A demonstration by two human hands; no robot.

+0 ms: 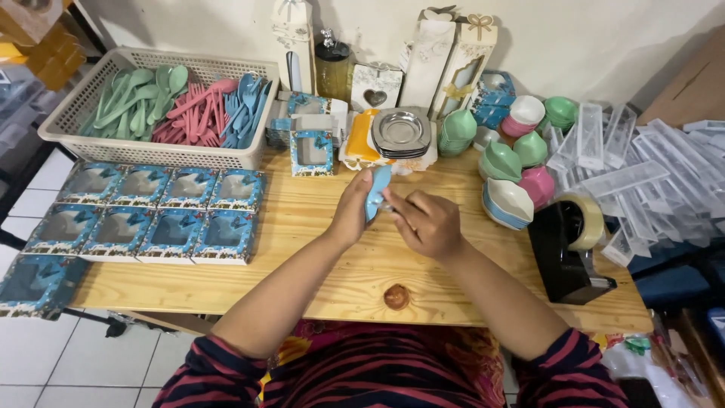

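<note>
My left hand [353,208] holds a small light-blue plastic bowl [377,190] upright on its edge above the wooden table [302,264]. My right hand [428,221] is closed just to the right of it, fingers touching the bowl's rim and pinching something small that I cannot make out. Both hands are at the table's middle, in front of a stack of small metal dishes [401,133].
A beige basket [143,151] of green, pink and blue plastic spoons and forks stands at back left. Blue window boxes [158,215] lie in rows on the left. Stacked coloured bowls [512,177], clear plastic cases [634,174] and a black tape dispenser [566,249] are on the right. Tall white gift boxes [445,60] line the wall.
</note>
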